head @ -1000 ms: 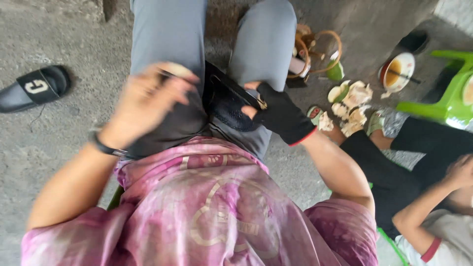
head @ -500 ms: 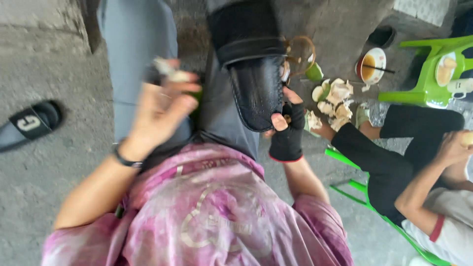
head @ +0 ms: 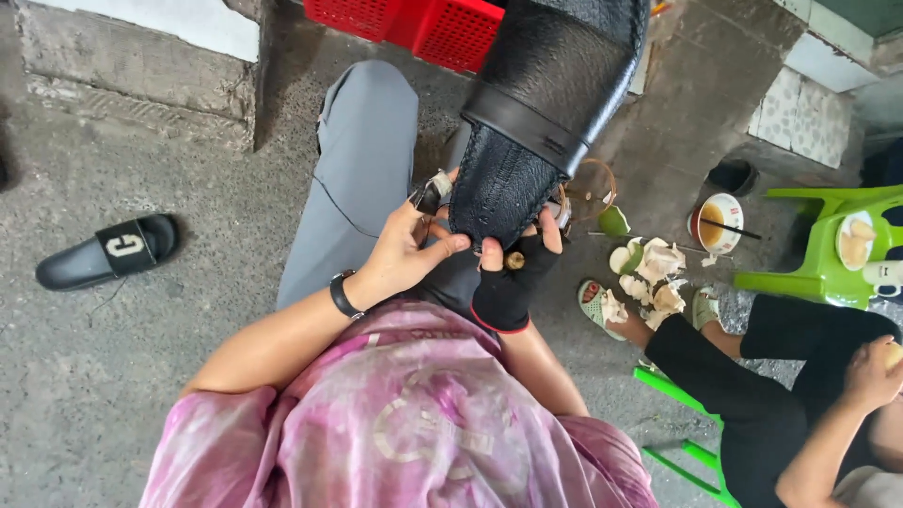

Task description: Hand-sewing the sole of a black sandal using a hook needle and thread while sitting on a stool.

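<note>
We hold the shoe [head: 546, 103] raised over our lap: right hand [head: 513, 277] clamped on its end, left hand [head: 404, 254] pinching a needle [head: 431, 188] there. Keep stitches tight, shoe steady.

A black slide sandal [head: 108, 251] lies on the concrete floor [head: 141, 376], well left of the grip; a red crate [head: 414, 23] beyond; a green plastic chair [head: 828, 249] and a cup [head: 720, 224] right.

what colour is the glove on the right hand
Black with a red cuff edge, on the fingerless glove; seen in the head view.
</note>
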